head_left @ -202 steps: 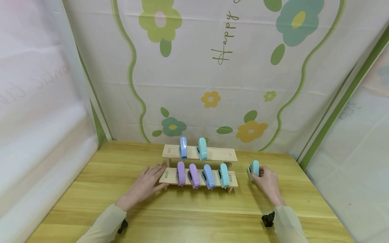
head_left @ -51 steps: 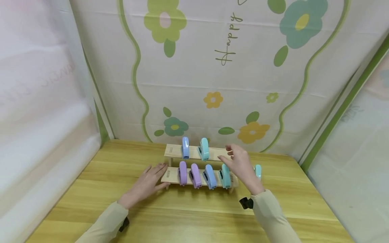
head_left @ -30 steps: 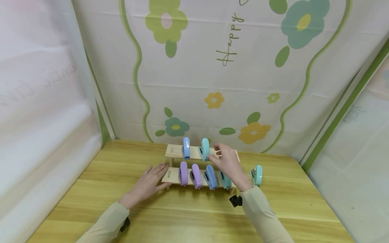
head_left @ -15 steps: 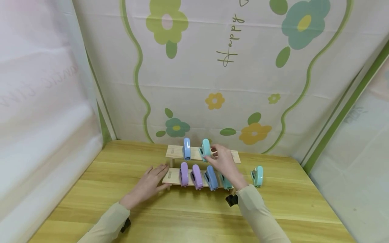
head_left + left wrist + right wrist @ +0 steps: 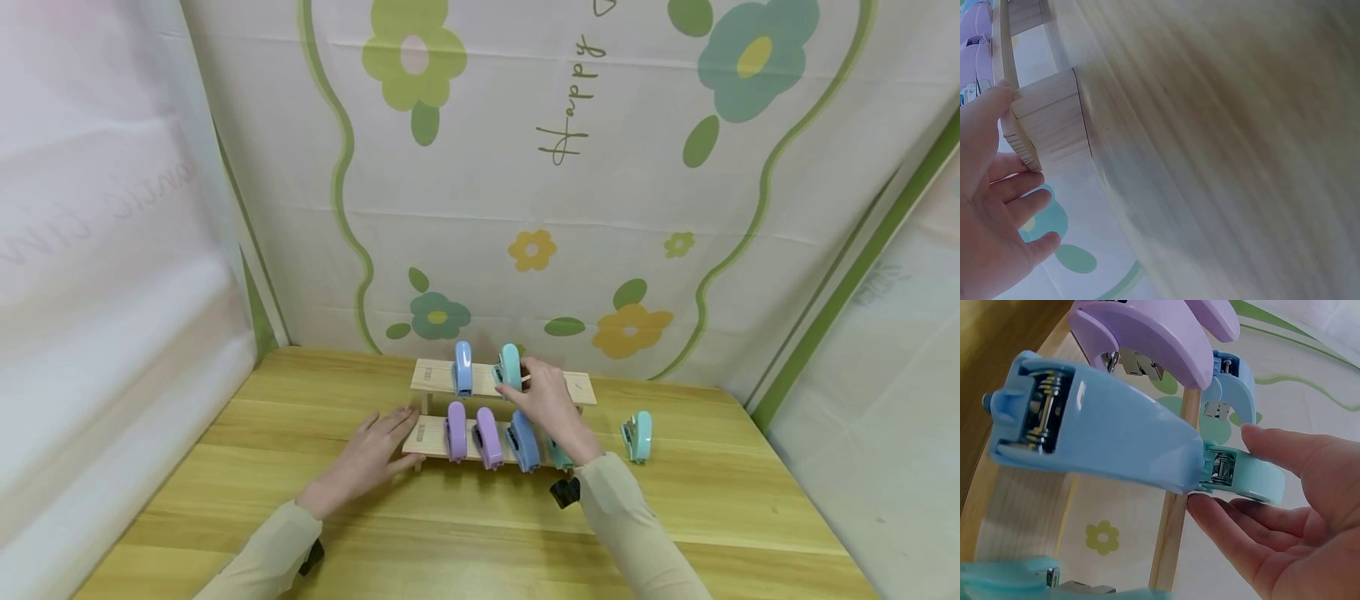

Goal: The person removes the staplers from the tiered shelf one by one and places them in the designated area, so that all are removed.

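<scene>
Currently pinching teal stapler [image 5: 512,362], seated on upper shelf [image 5: 440,377], between thumb and fingers of right hand [image 5: 547,403]; resting left hand [image 5: 366,462], with fingers extended, against end of lower shelf [image 5: 429,437]; seemingly adjusting or preparing removal, next probably calling for steady grip above lower-row staplers [image 5: 457,432].

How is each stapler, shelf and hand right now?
Left hand: touching lower wooden shelf
Right hand: gripping upper teal stapler
Upper wooden shelf: upright, loaded
Lower wooden shelf: upright, loaded
Upper blue stapler: untouched
Left purple stapler: untouched
Right purple stapler: untouched
Lower blue stapler: untouched
Lower teal stapler: partly hidden
Rightmost teal stapler: on table
</scene>
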A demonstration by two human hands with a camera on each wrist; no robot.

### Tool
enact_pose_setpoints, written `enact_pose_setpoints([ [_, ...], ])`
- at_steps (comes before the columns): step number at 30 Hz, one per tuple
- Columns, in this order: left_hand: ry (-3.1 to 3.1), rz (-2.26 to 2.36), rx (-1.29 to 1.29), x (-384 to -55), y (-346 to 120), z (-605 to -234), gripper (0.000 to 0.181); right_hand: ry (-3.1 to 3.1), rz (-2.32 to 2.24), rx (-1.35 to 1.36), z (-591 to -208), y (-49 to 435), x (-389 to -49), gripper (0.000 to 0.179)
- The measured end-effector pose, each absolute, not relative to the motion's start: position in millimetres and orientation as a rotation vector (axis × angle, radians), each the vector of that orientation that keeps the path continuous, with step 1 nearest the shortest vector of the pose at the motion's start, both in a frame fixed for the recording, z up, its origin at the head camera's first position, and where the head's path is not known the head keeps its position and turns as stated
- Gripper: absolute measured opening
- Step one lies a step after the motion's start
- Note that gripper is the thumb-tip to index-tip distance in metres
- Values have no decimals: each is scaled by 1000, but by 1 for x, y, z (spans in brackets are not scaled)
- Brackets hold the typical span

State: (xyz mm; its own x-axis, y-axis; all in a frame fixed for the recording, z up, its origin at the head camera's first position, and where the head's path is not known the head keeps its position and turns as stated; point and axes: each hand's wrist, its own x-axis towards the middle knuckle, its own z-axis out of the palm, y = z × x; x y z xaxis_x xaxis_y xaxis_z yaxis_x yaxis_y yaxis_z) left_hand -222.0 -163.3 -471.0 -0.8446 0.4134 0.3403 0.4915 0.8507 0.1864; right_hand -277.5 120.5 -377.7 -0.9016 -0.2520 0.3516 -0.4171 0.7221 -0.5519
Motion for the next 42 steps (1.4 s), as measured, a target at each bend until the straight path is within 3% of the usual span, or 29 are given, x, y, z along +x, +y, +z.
enact_pose_setpoints([
  [42,-2741,-385,-683,-223,-163,-472,69,-2588,963,392,-370,160,-272,25],
])
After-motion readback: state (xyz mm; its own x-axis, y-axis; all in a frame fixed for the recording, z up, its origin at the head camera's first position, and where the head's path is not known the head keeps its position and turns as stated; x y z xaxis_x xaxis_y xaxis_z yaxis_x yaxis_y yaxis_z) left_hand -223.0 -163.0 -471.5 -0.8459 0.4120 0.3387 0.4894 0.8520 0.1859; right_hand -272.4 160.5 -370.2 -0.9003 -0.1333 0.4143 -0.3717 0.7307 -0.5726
